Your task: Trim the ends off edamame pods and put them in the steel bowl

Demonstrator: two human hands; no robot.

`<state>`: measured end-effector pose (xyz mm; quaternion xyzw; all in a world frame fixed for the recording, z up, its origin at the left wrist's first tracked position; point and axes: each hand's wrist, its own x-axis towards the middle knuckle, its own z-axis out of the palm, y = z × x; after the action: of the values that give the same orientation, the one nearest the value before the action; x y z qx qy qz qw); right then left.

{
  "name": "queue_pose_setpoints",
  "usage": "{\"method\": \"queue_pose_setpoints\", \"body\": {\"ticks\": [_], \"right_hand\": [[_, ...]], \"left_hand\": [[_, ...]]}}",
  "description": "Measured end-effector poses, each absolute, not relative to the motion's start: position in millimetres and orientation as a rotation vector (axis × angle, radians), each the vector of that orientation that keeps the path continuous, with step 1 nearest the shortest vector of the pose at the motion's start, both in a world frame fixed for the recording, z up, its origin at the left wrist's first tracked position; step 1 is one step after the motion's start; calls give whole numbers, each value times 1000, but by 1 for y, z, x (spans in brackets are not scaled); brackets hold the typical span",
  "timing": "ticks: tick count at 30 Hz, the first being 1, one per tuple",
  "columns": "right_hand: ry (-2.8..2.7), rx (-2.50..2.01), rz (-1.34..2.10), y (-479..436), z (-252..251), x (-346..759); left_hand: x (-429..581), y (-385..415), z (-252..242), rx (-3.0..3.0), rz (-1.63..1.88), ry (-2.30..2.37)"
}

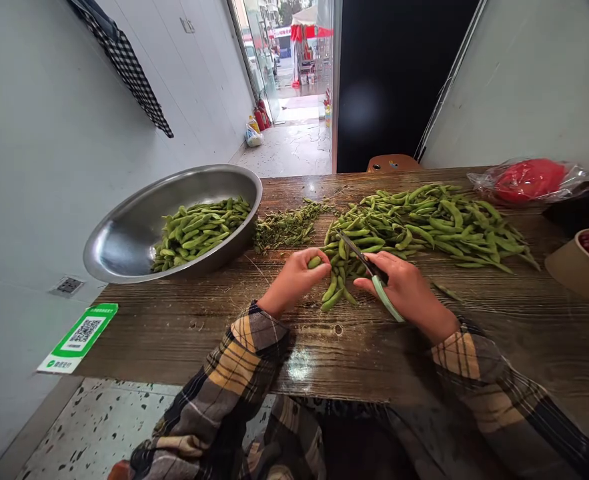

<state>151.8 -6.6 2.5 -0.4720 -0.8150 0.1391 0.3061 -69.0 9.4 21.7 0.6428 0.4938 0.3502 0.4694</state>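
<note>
An edamame pod (315, 263) is pinched between the fingers of my left hand (297, 277), just left of the scissors. My right hand (403, 283) grips scissors (385, 297) with pale green handles, their dark blades pointing up and left over the pods. Beyond both hands a wide heap of edamame pods (439, 220) spreads to the right, and a few pods lie loose between the hands. To the left, a large steel bowl (124, 230) tilts toward me with many pods in it. Small green trimmings (287, 228) are piled between bowl and heap.
A wooden table (214, 333) carries everything. At its left edge lies a green QR-code card (81, 333). On the right are a red item in clear plastic (531, 180) and a paper tub (574, 270) of dark red pieces. A glass door (259, 47) stands open ahead.
</note>
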Motion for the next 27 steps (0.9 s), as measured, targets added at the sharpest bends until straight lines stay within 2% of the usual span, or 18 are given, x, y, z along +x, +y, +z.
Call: {"method": "queue_pose_setpoints", "body": {"ticks": [6,10,15,22,27], "right_hand": [[-2162,-1224,320,-5,0,152],[-2169,-1228,323,-5,-1,151],[-2166,-1251,353,-6,0,151],[-2111,-1204,482,-5,4,151],[-2139,-1173,576,-6,6,151]], "left_hand": [[-67,8,11,2089,419,1476],[-68,9,6,2132,353,1464],[-73,14,6,2099,532,1448],[-79,14,21,1407,846,1155],[-72,7,25,1218,932,1018]]}}
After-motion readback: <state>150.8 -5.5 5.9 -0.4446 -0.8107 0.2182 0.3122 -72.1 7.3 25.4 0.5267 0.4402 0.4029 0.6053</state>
